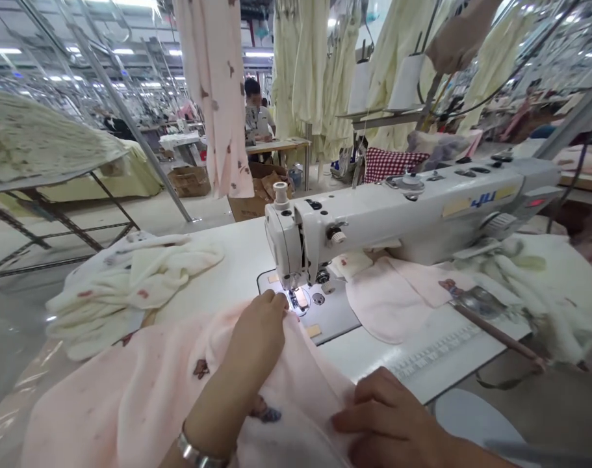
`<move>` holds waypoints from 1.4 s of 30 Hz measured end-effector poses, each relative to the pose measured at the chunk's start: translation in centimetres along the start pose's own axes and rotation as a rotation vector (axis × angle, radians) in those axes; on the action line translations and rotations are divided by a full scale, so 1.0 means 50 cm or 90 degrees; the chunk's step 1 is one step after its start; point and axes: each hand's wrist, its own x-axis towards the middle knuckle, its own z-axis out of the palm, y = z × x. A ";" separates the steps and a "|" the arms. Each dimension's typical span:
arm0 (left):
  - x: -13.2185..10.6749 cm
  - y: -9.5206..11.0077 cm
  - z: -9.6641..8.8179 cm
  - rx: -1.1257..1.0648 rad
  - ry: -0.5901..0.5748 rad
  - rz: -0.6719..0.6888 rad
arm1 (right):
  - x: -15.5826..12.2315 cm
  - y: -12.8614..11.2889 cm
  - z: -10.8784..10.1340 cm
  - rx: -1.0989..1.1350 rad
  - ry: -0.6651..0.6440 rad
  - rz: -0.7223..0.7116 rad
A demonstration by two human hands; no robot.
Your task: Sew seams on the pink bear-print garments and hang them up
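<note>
Pink printed fabric (144, 383) spreads over the front of the table and up to the needle area of a white sewing machine (368, 214). Close to the lit presser foot (296, 298), my left hand (261, 325) has its fingers bent down and pressed together on the fabric's edge. My right hand (393, 416) is lower and to the right, thumb and fingers closed on the near edge of the same fabric. Its fingertips are partly hidden by cloth and shadow. A silver watch band circles my left wrist.
Cream printed fabric (154, 279) lies heaped on the table's left. Cut pink pieces (398, 296) lie under the machine arm, near a rod-like lever (495, 335). Thread cones (407, 81) stand behind the machine. A pink printed cloth (218, 97) hangs beyond, and a person (261, 117) sits farther back.
</note>
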 end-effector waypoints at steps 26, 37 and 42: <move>-0.027 -0.020 0.064 0.096 -0.007 0.157 | -0.008 0.021 -0.042 -0.057 0.027 0.044; -0.014 -0.038 0.079 0.144 0.007 0.175 | -0.010 0.038 -0.028 -0.073 0.061 0.064; -0.009 -0.034 0.082 0.180 0.008 0.183 | -0.008 0.042 -0.029 -0.072 0.037 0.077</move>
